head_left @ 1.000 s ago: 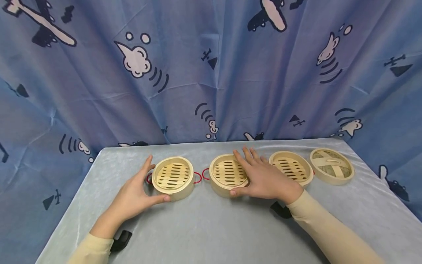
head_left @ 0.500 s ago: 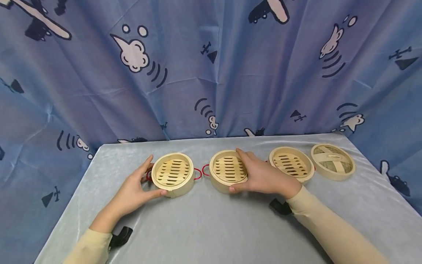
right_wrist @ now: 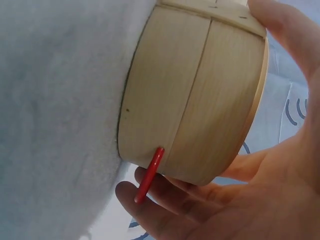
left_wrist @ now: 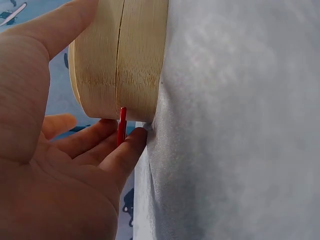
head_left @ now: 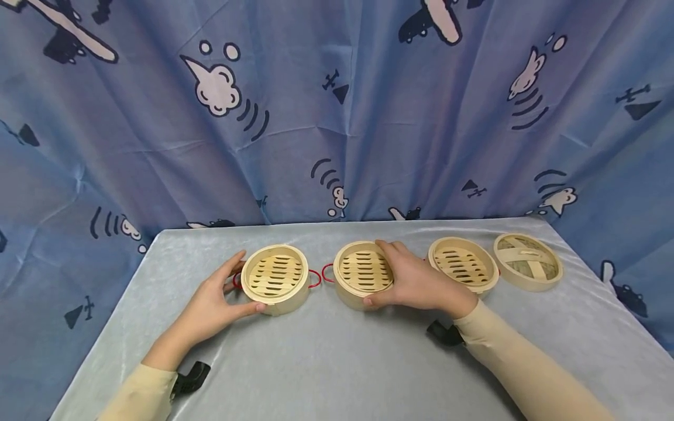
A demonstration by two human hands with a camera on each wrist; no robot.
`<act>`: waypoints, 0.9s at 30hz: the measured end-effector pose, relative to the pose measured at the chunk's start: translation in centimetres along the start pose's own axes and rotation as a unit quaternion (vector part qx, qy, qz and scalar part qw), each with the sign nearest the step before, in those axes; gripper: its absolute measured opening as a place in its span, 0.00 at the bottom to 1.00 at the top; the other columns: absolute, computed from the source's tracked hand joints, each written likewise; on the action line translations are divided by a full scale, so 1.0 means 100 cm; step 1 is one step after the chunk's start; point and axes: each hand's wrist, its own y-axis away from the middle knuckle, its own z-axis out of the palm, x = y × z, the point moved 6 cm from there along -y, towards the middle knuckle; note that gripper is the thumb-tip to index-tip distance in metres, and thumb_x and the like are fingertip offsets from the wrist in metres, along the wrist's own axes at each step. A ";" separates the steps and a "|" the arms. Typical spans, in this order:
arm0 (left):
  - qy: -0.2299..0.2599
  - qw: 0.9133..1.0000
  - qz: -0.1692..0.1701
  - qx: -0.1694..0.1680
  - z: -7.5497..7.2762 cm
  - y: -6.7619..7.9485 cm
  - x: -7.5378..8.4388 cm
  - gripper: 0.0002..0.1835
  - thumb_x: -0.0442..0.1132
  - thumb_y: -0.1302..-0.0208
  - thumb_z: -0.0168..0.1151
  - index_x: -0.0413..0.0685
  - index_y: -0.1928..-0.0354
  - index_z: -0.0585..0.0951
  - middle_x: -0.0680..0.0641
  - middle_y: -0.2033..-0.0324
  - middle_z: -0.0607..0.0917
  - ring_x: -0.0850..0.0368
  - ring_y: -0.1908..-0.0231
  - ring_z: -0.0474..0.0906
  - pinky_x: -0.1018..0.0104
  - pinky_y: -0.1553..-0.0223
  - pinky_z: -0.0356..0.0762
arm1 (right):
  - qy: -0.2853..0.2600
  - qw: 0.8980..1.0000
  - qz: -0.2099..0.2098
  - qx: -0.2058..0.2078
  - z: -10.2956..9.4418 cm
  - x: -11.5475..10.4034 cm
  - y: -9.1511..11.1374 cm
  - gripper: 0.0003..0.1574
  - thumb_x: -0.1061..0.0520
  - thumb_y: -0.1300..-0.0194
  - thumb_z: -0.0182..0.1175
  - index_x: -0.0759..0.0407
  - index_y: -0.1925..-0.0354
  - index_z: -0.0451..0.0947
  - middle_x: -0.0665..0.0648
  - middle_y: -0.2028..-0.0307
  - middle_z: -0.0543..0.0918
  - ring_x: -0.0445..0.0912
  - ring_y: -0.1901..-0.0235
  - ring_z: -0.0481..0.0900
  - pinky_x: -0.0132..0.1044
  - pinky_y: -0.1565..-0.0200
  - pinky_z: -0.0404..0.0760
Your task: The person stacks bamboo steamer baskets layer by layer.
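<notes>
The middle steamer (head_left: 359,273) is resting flat on the pale cloth (head_left: 316,362), the right hand (head_left: 418,282) gripping its right side with part-spread thumb and fingers, probably to steady it. Left of the middle steamer, the left hand (head_left: 210,307) is likewise holding the left steamer (head_left: 276,277); to its right, 1 further steamer (head_left: 462,264) and 1 lid (head_left: 528,261) are sitting ungripped, perhaps leaving working room.
</notes>
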 end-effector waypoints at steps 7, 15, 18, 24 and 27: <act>0.001 1.000 0.001 -0.003 -0.001 0.001 0.000 0.65 0.48 0.46 0.90 0.45 0.13 0.57 0.35 0.23 0.72 0.39 0.24 0.69 0.40 0.33 0.78 | -0.013 1.000 0.010 0.010 0.004 0.004 0.000 0.86 0.22 0.55 0.81 0.62 0.15 0.54 0.67 0.29 0.71 0.58 0.36 0.77 0.60 0.36 0.80; 0.003 1.000 0.018 -0.001 -0.002 0.001 0.001 0.67 0.46 0.46 0.90 0.50 0.12 0.55 0.38 0.21 0.70 0.42 0.23 0.67 0.42 0.34 0.79 | -0.015 1.000 0.012 0.017 -0.004 -0.001 -0.002 0.88 0.22 0.53 0.80 0.61 0.13 0.50 0.69 0.25 0.66 0.61 0.32 0.75 0.61 0.32 0.77; 0.004 1.000 0.021 -0.001 -0.002 0.000 0.002 0.67 0.46 0.47 0.91 0.50 0.12 0.55 0.38 0.21 0.70 0.43 0.23 0.67 0.43 0.35 0.80 | -0.017 0.999 0.002 0.028 -0.011 -0.005 -0.002 0.86 0.22 0.52 0.80 0.60 0.13 0.51 0.68 0.25 0.66 0.61 0.32 0.74 0.63 0.33 0.77; 0.013 1.000 0.023 0.001 -0.001 -0.001 0.004 0.67 0.45 0.46 0.91 0.49 0.12 0.55 0.39 0.22 0.71 0.44 0.23 0.68 0.46 0.36 0.81 | -0.017 0.999 -0.017 0.045 -0.021 -0.018 -0.005 0.83 0.21 0.52 0.80 0.58 0.14 0.54 0.66 0.26 0.68 0.57 0.31 0.72 0.62 0.32 0.76; 0.018 0.999 0.026 0.004 -0.001 -0.001 0.005 0.66 0.44 0.46 0.90 0.47 0.12 0.55 0.38 0.23 0.71 0.42 0.24 0.68 0.43 0.37 0.81 | -0.020 0.998 -0.026 0.045 -0.022 -0.030 -0.008 0.83 0.22 0.53 0.81 0.58 0.14 0.56 0.66 0.27 0.69 0.57 0.31 0.73 0.60 0.33 0.77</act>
